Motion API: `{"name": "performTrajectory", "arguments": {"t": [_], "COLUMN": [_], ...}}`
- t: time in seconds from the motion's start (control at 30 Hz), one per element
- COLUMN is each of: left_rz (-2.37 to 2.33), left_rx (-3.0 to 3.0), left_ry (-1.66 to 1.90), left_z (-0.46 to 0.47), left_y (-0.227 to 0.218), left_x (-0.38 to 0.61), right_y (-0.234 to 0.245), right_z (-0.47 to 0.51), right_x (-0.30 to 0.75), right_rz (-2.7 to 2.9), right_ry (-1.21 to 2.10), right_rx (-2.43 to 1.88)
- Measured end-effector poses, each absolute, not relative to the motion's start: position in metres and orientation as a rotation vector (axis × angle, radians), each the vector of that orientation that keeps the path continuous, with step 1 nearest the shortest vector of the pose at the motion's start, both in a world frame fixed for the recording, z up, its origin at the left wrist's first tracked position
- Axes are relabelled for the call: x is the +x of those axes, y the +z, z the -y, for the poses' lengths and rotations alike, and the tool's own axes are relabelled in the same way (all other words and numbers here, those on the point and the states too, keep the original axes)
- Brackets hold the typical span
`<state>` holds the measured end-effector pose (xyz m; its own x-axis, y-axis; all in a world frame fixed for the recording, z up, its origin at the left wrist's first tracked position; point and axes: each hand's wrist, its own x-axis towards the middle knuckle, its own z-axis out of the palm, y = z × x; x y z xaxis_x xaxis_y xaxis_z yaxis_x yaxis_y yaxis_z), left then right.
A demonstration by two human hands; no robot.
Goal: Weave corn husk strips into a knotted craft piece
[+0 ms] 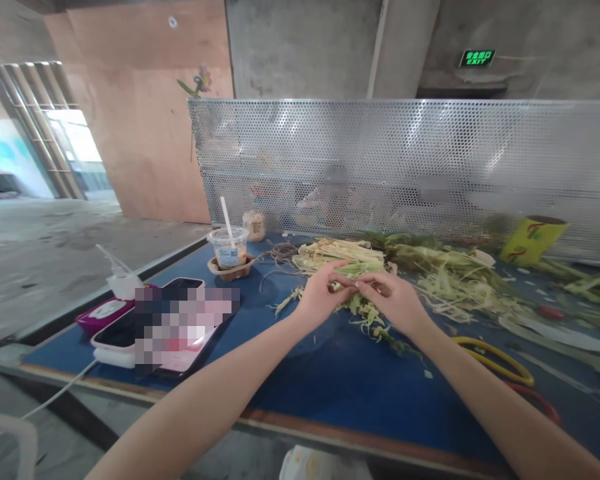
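Note:
Above the blue table my left hand (pixel 325 291) and my right hand (pixel 390 298) meet at the fingertips. Both are closed in a pinch, thumbs against fingers. Whatever lies between the fingertips is too small and covered to make out. A pale green leafy strip (pixel 359 268) shows just behind the fingers; I cannot tell whether it is held. Beyond the hands lies a heap of pale, yellowish plant strips (pixel 337 252). Shredded green leaf bits (pixel 367 312) are scattered beneath them.
At left, a drink cup (pixel 229 250) with a straw stands in a cardboard holder, near phones (pixel 125 323) and a purple box (pixel 87 323). Stripped greens (pixel 455 283), a yellow container (pixel 534 240) and a yellow ring (pixel 500 360) lie right. A perforated metal screen (pixel 380 147) borders the back.

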<state>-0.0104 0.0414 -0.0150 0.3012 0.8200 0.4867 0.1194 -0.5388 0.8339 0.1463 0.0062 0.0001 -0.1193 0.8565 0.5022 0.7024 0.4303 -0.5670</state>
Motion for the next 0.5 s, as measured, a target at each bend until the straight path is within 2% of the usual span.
{"name": "performTrajectory", "arguments": {"t": [0.33, 0.5], "left_rz": [-0.694, -0.786], "left_rx": [1.374, 1.354], "left_ry": [1.25, 1.213], "left_z": [-0.046, -0.043], "left_y": [-0.027, -0.024], "left_x": [-0.006, -0.003], "right_y": [0.004, 0.001], "right_z": [-0.003, -0.005], "right_x": [0.148, 0.149], "right_rz": [1.742, 1.657], "right_ry": [0.612, 0.661], "right_rx": [-1.37, -1.344]}}
